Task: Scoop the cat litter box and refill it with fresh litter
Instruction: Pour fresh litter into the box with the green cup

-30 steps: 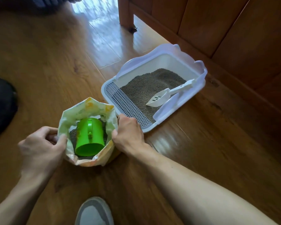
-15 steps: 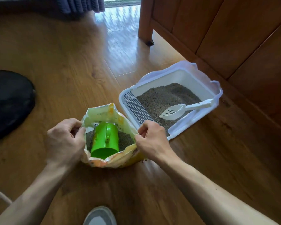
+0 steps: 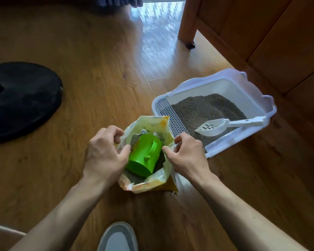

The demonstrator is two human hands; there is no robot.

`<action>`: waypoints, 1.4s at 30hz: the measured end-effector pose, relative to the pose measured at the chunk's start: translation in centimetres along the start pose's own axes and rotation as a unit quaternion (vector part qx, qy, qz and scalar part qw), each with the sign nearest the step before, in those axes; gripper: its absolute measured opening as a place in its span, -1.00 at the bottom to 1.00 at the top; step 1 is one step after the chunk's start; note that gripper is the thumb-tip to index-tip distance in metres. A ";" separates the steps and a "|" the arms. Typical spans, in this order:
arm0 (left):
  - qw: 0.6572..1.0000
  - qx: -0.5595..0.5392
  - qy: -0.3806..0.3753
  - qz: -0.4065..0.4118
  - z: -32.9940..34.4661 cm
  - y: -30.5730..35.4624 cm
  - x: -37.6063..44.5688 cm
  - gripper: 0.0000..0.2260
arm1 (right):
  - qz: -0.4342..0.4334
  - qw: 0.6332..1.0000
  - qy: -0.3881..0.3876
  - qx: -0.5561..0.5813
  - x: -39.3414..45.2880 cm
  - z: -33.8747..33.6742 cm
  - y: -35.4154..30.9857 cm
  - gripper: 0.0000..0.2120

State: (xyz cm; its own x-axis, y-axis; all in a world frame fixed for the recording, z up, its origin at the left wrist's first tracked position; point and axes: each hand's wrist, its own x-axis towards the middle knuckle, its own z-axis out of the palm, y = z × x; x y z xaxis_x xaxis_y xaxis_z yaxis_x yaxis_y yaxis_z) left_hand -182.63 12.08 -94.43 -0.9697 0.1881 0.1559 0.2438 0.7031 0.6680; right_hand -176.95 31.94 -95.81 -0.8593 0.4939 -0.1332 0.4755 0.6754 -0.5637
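Shifted since the earlier frame: green cup [image 3: 144, 157] inside litter bag [image 3: 153, 185] now tilted with handle turned toward right side; both hands closer in over bag mouth.

Litter bag: upright on wooden floor [image 3: 80, 87], mouth open, just beside near corner of litter box [image 3: 243, 84]. Grey litter visible inside bag around cup. Green cup: on its side, resting on that litter, base toward camera.

Left hand [image 3: 105, 156]: fingers curled, pinching left edge of bag mouth. Right hand [image 3: 187, 156]: fingers curled, pinching right edge of bag mouth. Neither hand touching cup, as far as visible.

Litter box: white with pale rim, on floor against wooden furniture [image 3: 261, 33]. Mesh grid [image 3: 168, 113] at end nearest bag. Grey litter heaped in main compartment. White slotted scoop [image 3: 214, 128]: bowl on litter, handle resting on right rim.

Surroundings: black rounded object [image 3: 20, 98] on floor, well apart to left. Grey shoe [image 3: 118, 238] at bottom edge, below bag.
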 end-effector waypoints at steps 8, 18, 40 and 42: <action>0.992 0.106 -0.059 -0.040 -1.4 -0.1 -0.6 -0.86 | -0.007 1.000 -0.018 0.017 0.3 -0.5 0.8 -0.87; 0.998 0.063 0.001 0.021 0.4 0.1 2.2 -0.92 | 0.013 0.994 -0.091 0.067 -1.6 -0.4 1.6 -0.84; 0.982 0.151 -0.014 0.110 0.1 1.5 -0.1 -0.68 | -0.219 0.975 0.019 -0.024 1.7 -3.7 1.0 -0.78; 0.980 0.154 -0.032 0.122 1.0 2.7 0.2 -0.69 | -0.211 0.976 0.005 -0.058 2.1 -4.8 1.9 -0.75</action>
State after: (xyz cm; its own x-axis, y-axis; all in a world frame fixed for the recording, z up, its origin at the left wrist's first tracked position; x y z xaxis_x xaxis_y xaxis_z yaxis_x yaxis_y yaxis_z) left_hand -182.13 14.69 -93.29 -0.8817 0.4117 0.2304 0.4705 0.8035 0.3647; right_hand -176.95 36.87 -93.25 -0.9816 0.1628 0.0999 0.0977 0.8774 -0.4698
